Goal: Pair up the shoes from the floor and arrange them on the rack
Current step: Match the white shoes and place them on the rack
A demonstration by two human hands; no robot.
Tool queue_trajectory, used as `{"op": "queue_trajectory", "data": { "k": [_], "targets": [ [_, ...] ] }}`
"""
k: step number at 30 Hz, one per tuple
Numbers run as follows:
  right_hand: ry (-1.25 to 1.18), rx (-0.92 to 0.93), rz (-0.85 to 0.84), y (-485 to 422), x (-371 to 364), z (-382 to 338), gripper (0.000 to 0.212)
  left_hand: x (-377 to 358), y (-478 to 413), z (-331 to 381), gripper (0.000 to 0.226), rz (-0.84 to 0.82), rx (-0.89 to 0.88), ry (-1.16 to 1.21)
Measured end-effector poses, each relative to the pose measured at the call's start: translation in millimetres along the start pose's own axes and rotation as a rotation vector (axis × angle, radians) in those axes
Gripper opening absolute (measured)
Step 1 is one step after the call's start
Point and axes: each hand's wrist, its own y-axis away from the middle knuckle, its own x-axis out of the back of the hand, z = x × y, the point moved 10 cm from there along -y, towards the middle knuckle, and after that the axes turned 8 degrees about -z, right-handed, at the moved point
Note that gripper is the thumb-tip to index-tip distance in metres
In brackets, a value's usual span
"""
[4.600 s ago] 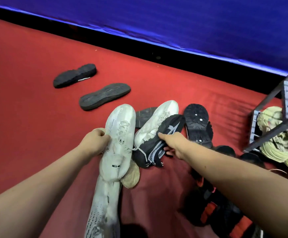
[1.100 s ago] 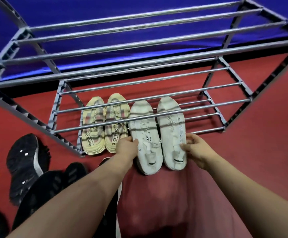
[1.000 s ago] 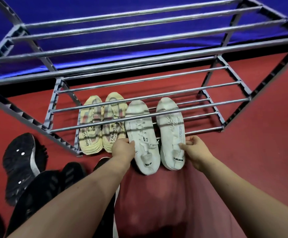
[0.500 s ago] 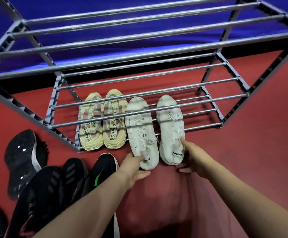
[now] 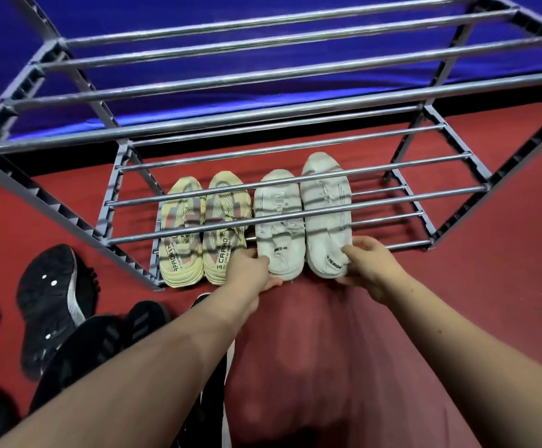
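Left hand [image 5: 250, 270] and right hand [image 5: 369, 263] are gripping the white pair [image 5: 279, 221] by the heels again; we're pushing it deeper on the rack [image 5: 263, 116], bottom shelf, beside the yellow pair [image 5: 205, 227]. Second pair nearly seated.

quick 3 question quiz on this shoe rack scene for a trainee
1. Which pair stands left of the white pair on the lowest tier of the rack? A) black B) yellow C) red
2. True or false: a black shoe lies on the top tier.
3. What does each hand grip?

Key
1. B, the yellow pair.
2. False: the black shoes are on the floor.
3. The left hand grips the heel of the left white shoe; the right hand grips the heel of the right white shoe.
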Motion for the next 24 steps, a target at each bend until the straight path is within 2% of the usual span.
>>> {"op": "queue_trajectory", "data": {
  "k": [5,8,11,13,17,24],
  "targets": [
    [0.000,-0.058,0.134,-16.2,3.3,0.0,0.021,14.7,-11.0,-19.0,0.027,0.150,0.083,-0.056],
    [-0.010,-0.020,0.246,-2.5,10.6,1.2,0.034,7.7,-15.2,-31.9,0.030,0.107,0.160,0.016],
    [-0.036,-0.045,0.184,3.9,3.0,7.7,0.055,-5.3,-15.1,-39.0,0.025,0.043,0.218,0.147],
    [-0.042,-0.051,0.165,3.8,-0.6,8.8,0.042,-8.5,-14.7,-40.4,0.028,0.042,0.218,0.189],
    [0.004,-0.012,0.244,-0.4,6.9,3.0,0.013,-6.4,-11.4,-38.5,0.023,0.087,0.190,0.255],
    [0.097,0.030,0.222,-8.3,-5.0,-13.7,0.023,-13.2,-13.1,-29.0,0.027,0.106,0.193,0.253]
  ]
}}
